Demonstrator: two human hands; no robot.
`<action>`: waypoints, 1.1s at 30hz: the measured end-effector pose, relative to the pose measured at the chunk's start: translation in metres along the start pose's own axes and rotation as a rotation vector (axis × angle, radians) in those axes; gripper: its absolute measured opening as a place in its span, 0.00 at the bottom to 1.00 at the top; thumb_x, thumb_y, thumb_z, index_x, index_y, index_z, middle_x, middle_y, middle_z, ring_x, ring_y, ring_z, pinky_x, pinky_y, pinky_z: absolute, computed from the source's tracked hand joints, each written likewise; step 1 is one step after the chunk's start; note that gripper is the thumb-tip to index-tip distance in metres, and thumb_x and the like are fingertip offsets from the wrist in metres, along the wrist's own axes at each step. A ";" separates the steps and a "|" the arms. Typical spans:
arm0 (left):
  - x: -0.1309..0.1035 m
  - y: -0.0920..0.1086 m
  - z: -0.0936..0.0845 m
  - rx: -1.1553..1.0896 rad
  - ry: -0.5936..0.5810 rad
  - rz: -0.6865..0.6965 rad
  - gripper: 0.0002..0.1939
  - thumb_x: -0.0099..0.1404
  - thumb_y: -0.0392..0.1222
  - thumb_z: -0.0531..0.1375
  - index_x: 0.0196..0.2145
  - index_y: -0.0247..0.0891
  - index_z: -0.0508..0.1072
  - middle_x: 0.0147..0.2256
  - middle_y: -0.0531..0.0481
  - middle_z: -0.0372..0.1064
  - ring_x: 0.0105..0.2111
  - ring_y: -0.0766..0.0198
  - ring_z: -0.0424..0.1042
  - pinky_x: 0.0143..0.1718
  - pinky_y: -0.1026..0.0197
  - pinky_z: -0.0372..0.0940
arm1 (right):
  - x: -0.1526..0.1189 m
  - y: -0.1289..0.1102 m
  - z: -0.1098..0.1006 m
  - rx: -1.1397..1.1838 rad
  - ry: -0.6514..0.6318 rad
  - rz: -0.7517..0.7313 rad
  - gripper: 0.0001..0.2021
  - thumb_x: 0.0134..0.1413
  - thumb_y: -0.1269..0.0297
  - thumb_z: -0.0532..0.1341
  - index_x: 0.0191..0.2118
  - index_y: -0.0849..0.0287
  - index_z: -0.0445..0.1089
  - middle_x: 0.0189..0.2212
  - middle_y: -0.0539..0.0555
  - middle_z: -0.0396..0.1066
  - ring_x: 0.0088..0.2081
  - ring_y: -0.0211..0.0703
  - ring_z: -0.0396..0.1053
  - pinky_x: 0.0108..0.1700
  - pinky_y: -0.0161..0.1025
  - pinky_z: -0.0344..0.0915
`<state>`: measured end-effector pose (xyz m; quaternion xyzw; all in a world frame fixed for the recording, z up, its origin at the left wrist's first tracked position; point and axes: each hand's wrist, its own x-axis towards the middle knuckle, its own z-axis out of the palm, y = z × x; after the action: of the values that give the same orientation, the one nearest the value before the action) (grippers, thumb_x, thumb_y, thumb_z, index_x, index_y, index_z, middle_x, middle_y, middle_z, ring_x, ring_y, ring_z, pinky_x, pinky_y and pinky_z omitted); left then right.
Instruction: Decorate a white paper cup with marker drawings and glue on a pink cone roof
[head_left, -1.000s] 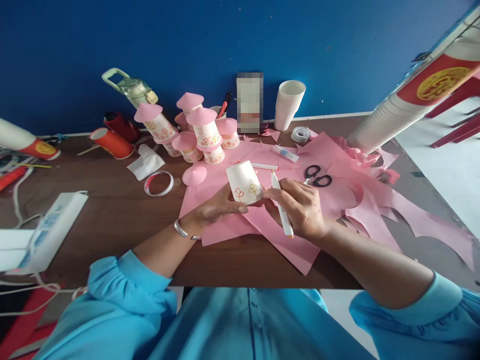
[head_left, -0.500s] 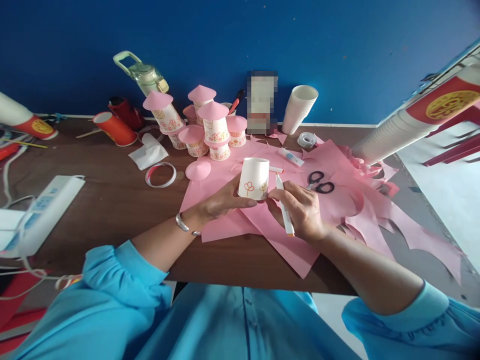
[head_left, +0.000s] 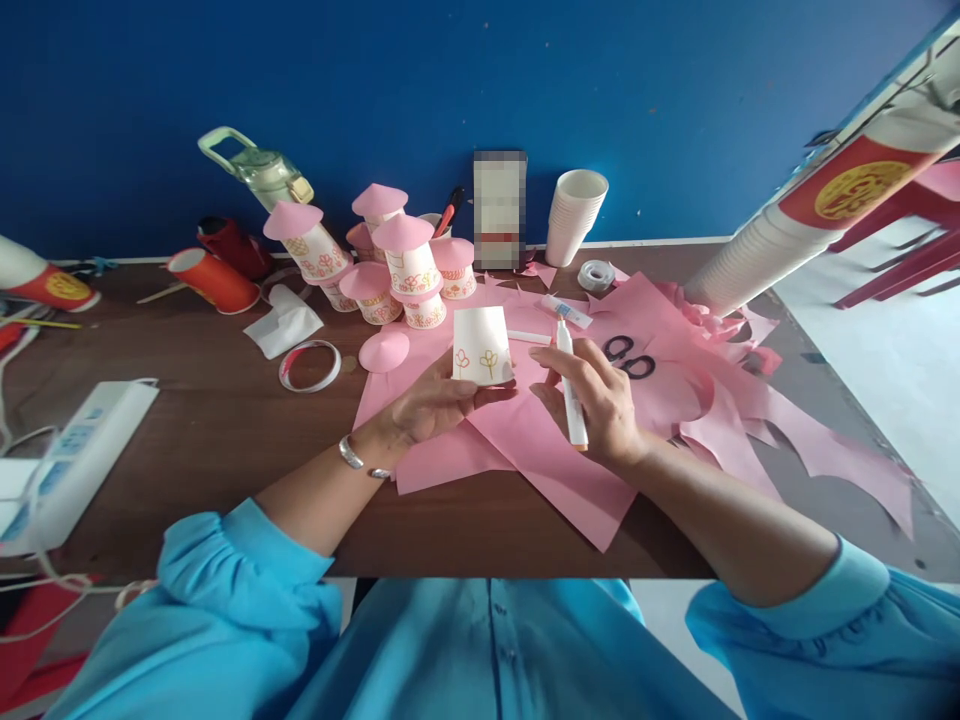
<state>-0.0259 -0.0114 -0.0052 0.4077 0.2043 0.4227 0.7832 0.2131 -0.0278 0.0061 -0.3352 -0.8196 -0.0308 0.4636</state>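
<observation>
The right hand [head_left: 600, 400] has come away from the white paper cup [head_left: 480, 335]. Half a second ago its fingertips were at the cup's right side; now there is a clear gap between them. It grips a white marker [head_left: 573, 400], pointed end towards the far side, with the thumb and forefinger parted. The left hand [head_left: 435, 403] has kept its hold low on the cup, which is now turned so that two outlined flowers, one reddish and one yellowish, face the person. With no tip on the cup, drawing appears to be paused, perhaps for a look at the pattern; the blank upper part suggests the decoration is unfinished.

The held cup is over the pink paper [head_left: 555, 475] in the middle of the surface [head_left: 240, 440], narrower end up, so its inside is hidden. Beyond it to the left stand decorated cups [head_left: 412, 268] under pink cones, their insides covered too. Behind them a small cup [head_left: 433, 222] holds a red and black tool. Against the far wall, a stack of white cups [head_left: 571, 225] stands nested, mouths up. At far left an orange-red cup [head_left: 217, 283] lies tipped over; its contents cannot be made out.
</observation>
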 end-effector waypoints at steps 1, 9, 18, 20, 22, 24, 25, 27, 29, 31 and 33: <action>0.000 0.000 0.000 -0.021 0.007 -0.004 0.23 0.61 0.44 0.74 0.52 0.40 0.79 0.51 0.42 0.82 0.49 0.50 0.82 0.61 0.44 0.72 | 0.000 0.001 -0.001 0.009 0.007 -0.006 0.15 0.75 0.65 0.59 0.62 0.52 0.70 0.40 0.54 0.71 0.34 0.41 0.71 0.31 0.38 0.68; -0.001 0.000 -0.003 -0.051 0.007 -0.036 0.23 0.59 0.45 0.72 0.52 0.39 0.80 0.49 0.41 0.83 0.49 0.46 0.83 0.60 0.43 0.72 | 0.004 0.000 -0.007 0.036 0.044 -0.053 0.17 0.78 0.56 0.55 0.64 0.50 0.70 0.43 0.55 0.71 0.37 0.42 0.75 0.34 0.40 0.74; -0.001 -0.002 0.001 -0.055 0.047 -0.011 0.33 0.60 0.40 0.71 0.63 0.43 0.75 0.44 0.44 0.85 0.44 0.49 0.85 0.57 0.44 0.74 | 0.009 -0.013 -0.011 0.166 0.072 -0.079 0.10 0.70 0.68 0.63 0.54 0.55 0.69 0.37 0.53 0.78 0.35 0.43 0.78 0.34 0.38 0.74; -0.001 -0.003 -0.001 -0.044 0.034 -0.016 0.34 0.60 0.39 0.71 0.63 0.42 0.74 0.42 0.44 0.85 0.44 0.49 0.85 0.57 0.44 0.74 | 0.010 -0.016 -0.011 0.182 0.059 -0.086 0.08 0.68 0.69 0.64 0.50 0.55 0.70 0.35 0.52 0.77 0.35 0.42 0.78 0.35 0.38 0.75; -0.001 -0.004 -0.003 -0.039 0.022 -0.015 0.32 0.60 0.39 0.71 0.62 0.42 0.76 0.42 0.44 0.85 0.45 0.48 0.85 0.58 0.43 0.74 | 0.010 -0.018 -0.012 0.199 0.054 -0.076 0.09 0.66 0.72 0.65 0.48 0.55 0.70 0.34 0.51 0.77 0.34 0.41 0.78 0.36 0.37 0.75; -0.001 -0.006 -0.005 -0.042 0.019 -0.007 0.30 0.60 0.39 0.71 0.60 0.42 0.77 0.43 0.44 0.85 0.48 0.47 0.84 0.59 0.43 0.74 | 0.010 -0.020 -0.012 0.212 0.049 -0.067 0.10 0.65 0.74 0.65 0.48 0.55 0.70 0.35 0.51 0.78 0.34 0.41 0.79 0.36 0.36 0.76; 0.000 -0.006 -0.006 -0.042 0.023 -0.005 0.29 0.60 0.39 0.71 0.59 0.42 0.78 0.44 0.44 0.85 0.48 0.47 0.84 0.59 0.43 0.74 | 0.010 -0.020 -0.012 0.219 0.046 -0.068 0.10 0.64 0.75 0.64 0.48 0.55 0.69 0.35 0.51 0.78 0.34 0.40 0.79 0.35 0.36 0.76; 0.000 -0.006 -0.005 -0.037 0.032 -0.010 0.28 0.60 0.39 0.71 0.58 0.42 0.78 0.45 0.44 0.85 0.48 0.48 0.84 0.60 0.43 0.74 | 0.009 -0.021 -0.012 0.231 0.033 -0.082 0.11 0.64 0.75 0.64 0.49 0.55 0.69 0.35 0.51 0.78 0.34 0.40 0.79 0.35 0.35 0.76; 0.000 -0.005 -0.004 -0.023 0.032 -0.027 0.29 0.60 0.39 0.71 0.59 0.42 0.78 0.45 0.44 0.85 0.48 0.48 0.84 0.60 0.43 0.73 | 0.008 -0.022 -0.011 0.241 0.025 -0.095 0.12 0.64 0.75 0.64 0.49 0.55 0.69 0.35 0.50 0.78 0.35 0.40 0.79 0.34 0.35 0.75; 0.000 -0.003 -0.002 -0.008 0.027 -0.045 0.29 0.60 0.39 0.71 0.60 0.42 0.77 0.47 0.43 0.85 0.50 0.46 0.84 0.60 0.42 0.74 | 0.008 -0.022 -0.009 0.252 0.027 -0.092 0.12 0.63 0.76 0.64 0.49 0.55 0.70 0.34 0.50 0.78 0.34 0.39 0.79 0.34 0.33 0.75; 0.000 -0.003 -0.001 0.001 0.024 -0.049 0.29 0.60 0.40 0.70 0.60 0.42 0.77 0.48 0.42 0.84 0.52 0.45 0.83 0.59 0.41 0.74 | 0.008 -0.023 -0.008 0.266 0.035 -0.081 0.12 0.63 0.76 0.64 0.49 0.55 0.70 0.34 0.49 0.79 0.34 0.38 0.79 0.34 0.33 0.75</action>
<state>-0.0252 -0.0115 -0.0084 0.3979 0.2236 0.4080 0.7907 0.2032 -0.0448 0.0228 -0.2368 -0.8211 0.0533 0.5166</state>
